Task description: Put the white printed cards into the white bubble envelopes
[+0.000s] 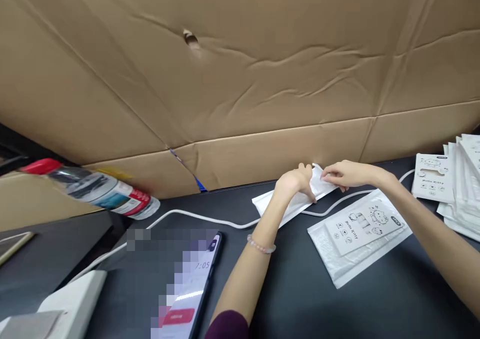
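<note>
The left hand [298, 183] and right hand [342, 175] gripped a white packet [296, 205] at the back of a black desk [292, 289] — cardboard [262, 69] rose behind, a white cable [210, 220] ran beneath, and a phone [191, 299] lay left.

Hands [296, 183] [343, 174] close together, seemingly pinching.
</note>
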Tool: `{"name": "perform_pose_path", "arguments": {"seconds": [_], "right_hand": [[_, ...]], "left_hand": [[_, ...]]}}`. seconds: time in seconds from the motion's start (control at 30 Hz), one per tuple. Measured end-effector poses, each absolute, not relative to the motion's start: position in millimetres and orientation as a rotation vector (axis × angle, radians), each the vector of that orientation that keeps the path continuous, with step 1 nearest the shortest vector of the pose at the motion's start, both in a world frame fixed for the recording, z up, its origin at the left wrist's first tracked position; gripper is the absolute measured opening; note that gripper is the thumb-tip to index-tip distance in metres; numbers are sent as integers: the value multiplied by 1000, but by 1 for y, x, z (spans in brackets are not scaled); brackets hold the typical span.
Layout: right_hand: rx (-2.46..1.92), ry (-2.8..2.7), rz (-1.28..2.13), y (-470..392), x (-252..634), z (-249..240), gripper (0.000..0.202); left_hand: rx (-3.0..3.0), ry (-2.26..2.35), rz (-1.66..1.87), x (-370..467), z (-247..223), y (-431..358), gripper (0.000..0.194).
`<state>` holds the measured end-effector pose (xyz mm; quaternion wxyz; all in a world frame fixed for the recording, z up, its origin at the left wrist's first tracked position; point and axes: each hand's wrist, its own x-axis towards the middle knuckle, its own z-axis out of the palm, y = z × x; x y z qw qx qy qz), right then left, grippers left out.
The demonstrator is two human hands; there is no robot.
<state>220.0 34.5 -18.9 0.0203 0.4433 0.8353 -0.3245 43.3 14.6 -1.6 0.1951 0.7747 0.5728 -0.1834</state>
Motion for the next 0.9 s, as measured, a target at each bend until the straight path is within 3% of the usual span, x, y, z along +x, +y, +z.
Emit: {"name": "perform_pose_path", "arguments": {"seconds": [0.17, 0.5, 0.63, 0.9], "right_hand": [[1620, 2687, -779, 38, 229, -11, 25], [1593, 2684, -1512, 38, 231, -2, 18], [1486, 2678, -1535, 39, 231, -3, 24], [1392, 2807, -1580, 39, 215, -13, 17]], "left_hand": [[2292, 1529, -313, 37, 5, 12, 81], [2508, 1280, 52, 21, 15, 17, 82], [2564, 1247, 11, 27, 17, 14, 85], [2528, 1182, 17, 26, 16, 17, 90]]}}
